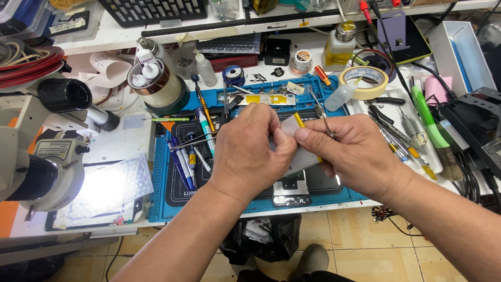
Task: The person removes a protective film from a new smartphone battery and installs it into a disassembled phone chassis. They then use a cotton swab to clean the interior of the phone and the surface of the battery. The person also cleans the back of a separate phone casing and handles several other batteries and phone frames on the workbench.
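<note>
The table (pixel 130 141) was a white, crowded workbench, and a blue repair mat (pixel 250 203) covered its middle, with a darker inset panel where an opened phone (pixel 291 190) lay near the front edge. Pens and screwdrivers (pixel 188 156) lay in a loose row on the left part of the mat. A microscope (pixel 42 151) stood at the left end over a brightly lit foil pad (pixel 112 190). Behind the mat stood a tape-wrapped jar (pixel 159 86) holding small white bottles, a clear squeeze bottle (pixel 340 96), a roll of masking tape (pixel 364 81) and a glass bottle of yellow liquid (pixel 339 44). Brushes and hand tools (pixel 417 130) lay on the right side, beside black cables. Below the table edge was a tan tiled floor (pixel 355 235), with a black bag (pixel 266 237) on it. Both forearms came up from the bottom of the view and met over the mat, just above the phone. The left hand (pixel 245 151) was curled palm-down, its thumb and forefinger pinched on the upper edge of a thin translucent sheet (pixel 297 138). The right hand (pixel 355 151) faced it, thumb pressed on the sheet's right side with the other fingers (pixel 326 169) wrapped behind it, and slim metal tweezers (pixel 324 117) and a yellow strip (pixel 299 121) stuck up out of the same grip. The two thumbs nearly touched.
</note>
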